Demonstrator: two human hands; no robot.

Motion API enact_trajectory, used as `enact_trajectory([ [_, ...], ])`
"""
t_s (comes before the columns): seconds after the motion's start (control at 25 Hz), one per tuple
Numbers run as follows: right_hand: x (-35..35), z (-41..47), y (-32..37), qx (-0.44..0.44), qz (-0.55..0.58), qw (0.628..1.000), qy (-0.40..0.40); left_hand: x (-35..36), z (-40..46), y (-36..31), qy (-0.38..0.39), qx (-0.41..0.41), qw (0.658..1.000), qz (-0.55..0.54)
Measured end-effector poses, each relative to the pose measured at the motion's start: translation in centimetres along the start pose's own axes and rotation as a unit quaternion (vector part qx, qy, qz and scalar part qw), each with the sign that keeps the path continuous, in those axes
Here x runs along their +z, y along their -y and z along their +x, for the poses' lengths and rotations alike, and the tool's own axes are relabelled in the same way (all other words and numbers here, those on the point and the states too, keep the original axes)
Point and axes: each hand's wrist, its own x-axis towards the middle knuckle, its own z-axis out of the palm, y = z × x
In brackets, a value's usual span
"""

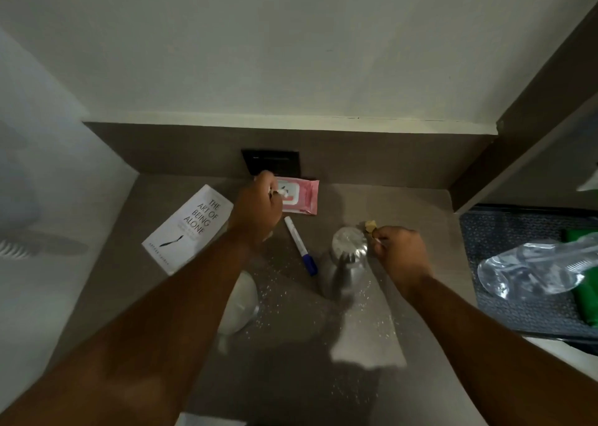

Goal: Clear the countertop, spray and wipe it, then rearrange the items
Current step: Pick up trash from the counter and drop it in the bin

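Observation:
On the brown countertop (414,205), my left hand (255,208) is closed on a small white scrap (281,193) just over a pink wipes packet (302,196) at the back. My right hand (399,252) pinches a small crumpled tan scrap (371,225) beside a steel bottle (348,257). A white marker with a blue cap (299,245) lies between my hands. A white book (189,226) lies at the left. A white container (238,302) stands partly under my left forearm. White crumbs speckle the counter's middle.
A white paper towel (369,338) lies near the front. A black wall socket (271,161) sits at the back. To the right a lower shelf has a dark mat (504,231) with a clear plastic bottle (534,268) and a green thing (585,293).

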Motion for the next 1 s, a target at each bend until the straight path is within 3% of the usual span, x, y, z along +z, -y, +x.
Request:
enact_trajectory([
  [0.12,0.4,-3.2,-0.5,0.023,0.025,0.999,0.01,-0.7,-6.4,0.1,-0.016,-0.129,0.991,-0.028],
  [0.24,0.7,-7.0,-1.5,0.042,0.069,0.997,-0.014,-0.3,-12.1,-1.3,-0.017,-0.169,0.982,-0.079],
  [0.44,-0.1,-15.2,-2.1,0.074,0.126,0.988,-0.049,0.9,-22.1,-4.1,0.046,-0.135,0.983,-0.117],
  [0.68,-0.8,-28.1,-6.3,0.122,0.18,0.972,-0.09,5.8,-32.1,-7.6,0.141,-0.151,0.952,-0.227],
  [0.84,-2.3,-33.6,-11.1,0.153,0.168,0.971,-0.072,10.6,-38.1,-11.3,0.194,-0.072,0.964,-0.168],
  [1.0,-4.2,-35.4,-17.4,0.187,0.181,0.965,-0.044,16.8,-43.1,-14.5,0.287,-0.049,0.942,-0.164],
])
